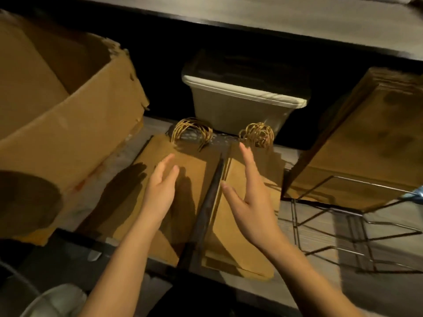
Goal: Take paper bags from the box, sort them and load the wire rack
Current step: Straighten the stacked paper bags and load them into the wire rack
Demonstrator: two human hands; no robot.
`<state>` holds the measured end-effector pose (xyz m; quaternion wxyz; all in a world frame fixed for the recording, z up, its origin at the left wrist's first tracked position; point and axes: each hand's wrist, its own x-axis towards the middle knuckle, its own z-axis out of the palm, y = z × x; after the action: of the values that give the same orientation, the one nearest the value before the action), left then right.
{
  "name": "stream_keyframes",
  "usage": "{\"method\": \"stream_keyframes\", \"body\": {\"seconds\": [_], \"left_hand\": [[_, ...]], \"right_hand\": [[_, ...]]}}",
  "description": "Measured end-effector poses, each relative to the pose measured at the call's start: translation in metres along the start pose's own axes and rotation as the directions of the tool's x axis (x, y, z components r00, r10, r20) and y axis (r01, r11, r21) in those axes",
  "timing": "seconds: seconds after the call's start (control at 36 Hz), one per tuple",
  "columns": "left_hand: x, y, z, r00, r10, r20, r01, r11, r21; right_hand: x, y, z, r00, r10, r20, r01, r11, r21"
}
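Observation:
Two stacks of flat brown paper bags lie side by side in the wire rack, split by a dark divider bar. The left stack and the right stack have their twisted handles bunched at the far end. My left hand hovers open over the left stack, holding nothing. Over the right stack my right hand is open too, fingers spread. The big cardboard box stands at the left, its flaps open. Its inside is hidden from here.
A white plastic bin sits on the shelf behind the stacks. At the right, a tall stack of larger brown bags rests on a wire rack section. A dark shelf edge runs overhead.

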<state>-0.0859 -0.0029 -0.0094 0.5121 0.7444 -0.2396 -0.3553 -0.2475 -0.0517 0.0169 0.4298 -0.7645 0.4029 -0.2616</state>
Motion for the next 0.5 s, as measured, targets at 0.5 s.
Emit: {"method": "stream_keyframes", "body": {"seconds": [0.5], "left_hand": [[0.028,-0.075,-0.079,0.955,-0.297,-0.001,0.257,0.825,0.503]], "right_hand": [[0.003,0.005,0.091,0.787,0.497,0.365,-0.615,0.679,0.402]]}}
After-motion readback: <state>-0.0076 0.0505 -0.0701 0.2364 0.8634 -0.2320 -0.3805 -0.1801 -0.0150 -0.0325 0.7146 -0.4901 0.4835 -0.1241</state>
